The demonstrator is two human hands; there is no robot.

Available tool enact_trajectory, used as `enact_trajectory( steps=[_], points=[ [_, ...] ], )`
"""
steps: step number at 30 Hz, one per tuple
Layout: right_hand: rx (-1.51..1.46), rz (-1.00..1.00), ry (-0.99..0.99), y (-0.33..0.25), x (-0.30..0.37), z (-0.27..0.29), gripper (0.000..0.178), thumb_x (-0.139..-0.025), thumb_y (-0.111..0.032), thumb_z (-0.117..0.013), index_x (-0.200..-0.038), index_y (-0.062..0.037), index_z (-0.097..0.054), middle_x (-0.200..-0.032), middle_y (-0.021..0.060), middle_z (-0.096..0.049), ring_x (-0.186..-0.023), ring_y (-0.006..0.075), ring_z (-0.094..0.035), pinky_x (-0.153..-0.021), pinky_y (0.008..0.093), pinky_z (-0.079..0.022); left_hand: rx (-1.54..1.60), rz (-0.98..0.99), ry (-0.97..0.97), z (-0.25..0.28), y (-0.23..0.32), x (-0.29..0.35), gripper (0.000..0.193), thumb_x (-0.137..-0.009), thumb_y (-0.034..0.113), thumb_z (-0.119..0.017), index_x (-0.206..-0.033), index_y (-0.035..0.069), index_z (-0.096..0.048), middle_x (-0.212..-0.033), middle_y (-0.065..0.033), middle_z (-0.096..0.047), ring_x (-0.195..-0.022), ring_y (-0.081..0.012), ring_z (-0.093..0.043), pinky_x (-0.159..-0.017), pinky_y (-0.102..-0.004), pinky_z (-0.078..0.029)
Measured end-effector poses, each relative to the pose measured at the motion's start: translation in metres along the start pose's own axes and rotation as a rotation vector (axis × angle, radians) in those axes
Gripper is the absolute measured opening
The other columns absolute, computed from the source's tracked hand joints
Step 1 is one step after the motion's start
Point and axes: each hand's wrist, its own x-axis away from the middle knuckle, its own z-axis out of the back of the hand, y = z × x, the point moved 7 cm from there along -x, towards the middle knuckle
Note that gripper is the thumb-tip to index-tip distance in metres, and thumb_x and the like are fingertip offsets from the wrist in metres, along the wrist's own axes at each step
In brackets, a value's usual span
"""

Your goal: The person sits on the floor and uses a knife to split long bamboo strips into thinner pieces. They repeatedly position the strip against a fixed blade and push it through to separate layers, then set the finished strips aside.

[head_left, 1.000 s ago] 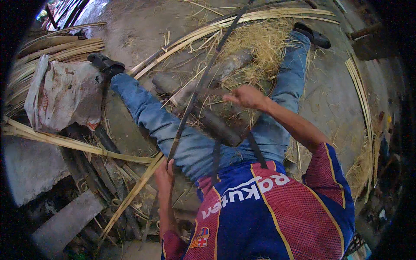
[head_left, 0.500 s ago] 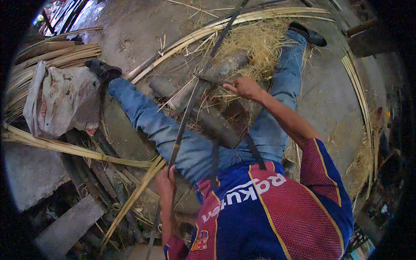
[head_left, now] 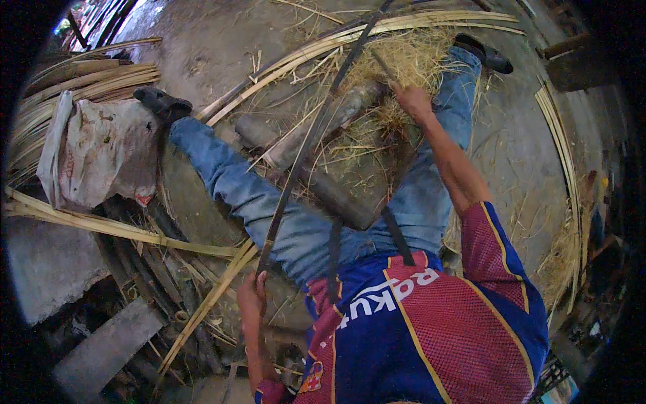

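Note:
A long, narrow, dark bamboo strip [head_left: 315,131] slants from my left hip up past the top edge of the head view. Its near end is gripped by my left hand [head_left: 252,294], fingers closed round it beside my thigh. My right hand [head_left: 412,102] is closed on the handle of a knife [head_left: 384,65], whose narrow blade points up and left over the pile of shavings [head_left: 404,57]. Blade and strip are apart. Beneath the strip, between my spread legs, a short round log [head_left: 328,124] and a second dark log [head_left: 340,198] lie on the floor.
Pale split strips [head_left: 296,59] curve across the floor beyond my feet, and more strips [head_left: 560,141] lie at the right. A whitish sack [head_left: 101,151] stands by my left shoe. Bundled strips [head_left: 195,316], dark poles and a grey slab [head_left: 111,350] crowd the left side.
My right hand has moved forward and right with the knife, from across the strip to clear of it. My left hand has shifted slightly nearer my body, still on the strip.

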Motion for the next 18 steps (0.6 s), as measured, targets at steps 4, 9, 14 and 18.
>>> enact_trajectory(
  steps=[4, 9, 14, 18],
  points=[
    [-0.031, 0.055, 0.015, -0.02, 0.018, 0.012, 0.066, -0.093, -0.06, -0.053, -0.078, 0.003, -0.064, -0.063, 0.0216, -0.059, -0.059, 0.0381, -0.06, -0.064, 0.045, -0.05, 0.181, -0.114, -0.013, -0.007, -0.003, -0.012, 0.036, -0.097, 0.033, -0.058, -0.095, -0.002, -0.065, -0.072, -0.0217, -0.06, -0.065, -0.0377, -0.057, -0.063, -0.0442, -0.044],
    [-0.606, 0.135, 0.028, -0.087, 0.12, -0.006, 0.043, -0.097, -0.043, -0.059, -0.086, -0.0021, -0.058, -0.06, 0.0062, -0.05, -0.054, 0.0155, -0.052, -0.052, 0.0319, -0.044, 0.219, -0.143, -0.152, -0.016, 0.097, -0.096, 0.041, -0.098, 0.039, -0.055, -0.095, -0.001, -0.065, -0.077, -0.0203, -0.063, -0.072, -0.0359, -0.059, -0.069, -0.043, -0.045],
    [-0.753, 0.03, -0.176, -0.109, 0.16, -0.027, 0.046, -0.099, -0.046, -0.053, -0.086, -0.0023, -0.058, -0.062, 0.0026, -0.052, -0.05, 0.0122, -0.052, -0.047, 0.0293, -0.042, 0.082, -0.245, 0.053, -0.051, 0.143, -0.165, 0.044, -0.097, 0.044, -0.054, -0.094, 0.001, -0.065, -0.086, -0.0218, -0.066, -0.084, -0.0431, -0.061, -0.075, -0.0489, -0.046],
    [-0.531, -0.006, -0.325, -0.089, 0.147, -0.031, 0.051, -0.098, -0.052, -0.051, -0.083, -0.0034, -0.058, -0.063, 0.002, -0.053, -0.05, 0.0127, -0.054, -0.048, 0.029, -0.044, 0.075, -0.214, 0.148, -0.076, 0.129, -0.178, 0.042, -0.096, 0.044, -0.054, -0.088, 0.004, -0.062, -0.082, -0.0242, -0.064, -0.083, -0.0477, -0.059, -0.068, -0.0554, -0.043]
  ],
)
